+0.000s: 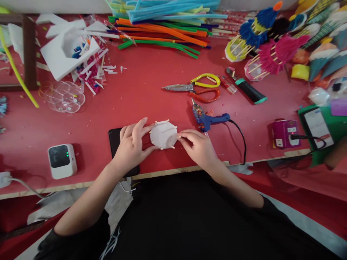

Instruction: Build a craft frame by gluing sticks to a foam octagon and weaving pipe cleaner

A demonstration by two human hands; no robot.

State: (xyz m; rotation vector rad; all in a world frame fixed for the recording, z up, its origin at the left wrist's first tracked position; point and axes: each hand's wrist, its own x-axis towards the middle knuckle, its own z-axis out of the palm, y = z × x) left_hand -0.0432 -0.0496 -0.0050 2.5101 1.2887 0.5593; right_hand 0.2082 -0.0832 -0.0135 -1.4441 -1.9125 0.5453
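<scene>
A white octagonal piece (163, 135) lies near the table's front edge, with short pale sticks standing at several of its corners. My left hand (130, 143) grips its left side between thumb and fingers, partly over a black phone (115, 139). At the octagon's right corner, my right hand (199, 147) pinches a small pale wooden stick (179, 137) between thumb and forefinger. Just beyond that hand rests a blue glue gun (207, 121), its nozzle pointing away from me. Whether the pinched stick touches the octagon I cannot tell.
Yellow-and-red-handled scissors (187, 87) and a black-green tool (251, 91) lie behind the glue gun. Pipe cleaners (162, 30) are heaped at the back. White foam scraps (54, 54) sit back left, a white device (62, 161) front left. A purple power box (284, 133) stands right.
</scene>
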